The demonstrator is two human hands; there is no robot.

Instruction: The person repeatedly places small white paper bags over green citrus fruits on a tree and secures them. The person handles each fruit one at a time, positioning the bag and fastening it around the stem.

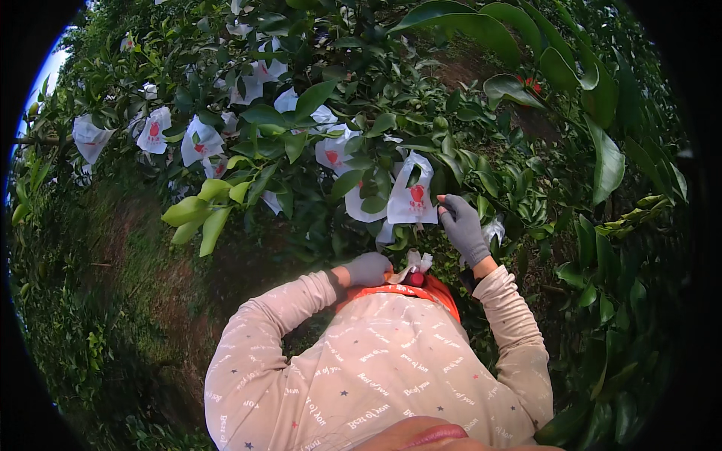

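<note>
My right hand [463, 228], in a grey glove with bare fingertips, is raised beside the lower right edge of a white paper fruit bag [410, 211] with a red print, which hangs among the leaves. Whether the fingers touch the bag cannot be told. Low at my waist, my left hand [368, 269], gloved alike, is at the rim of an orange-red pouch [445, 296]. Its fingers are bent and partly hidden, so what they hold is unclear. White crumpled material [417, 261] and a dark red round thing [415, 279] show at the pouch's top.
More white fruit bags [202, 141] hang on the branches ahead and to the left. A light green leafy shoot [211, 208] sticks out at the left. Large leaves [606, 160] reach in close at the right. Grassy soil [163, 282] lies below on the left.
</note>
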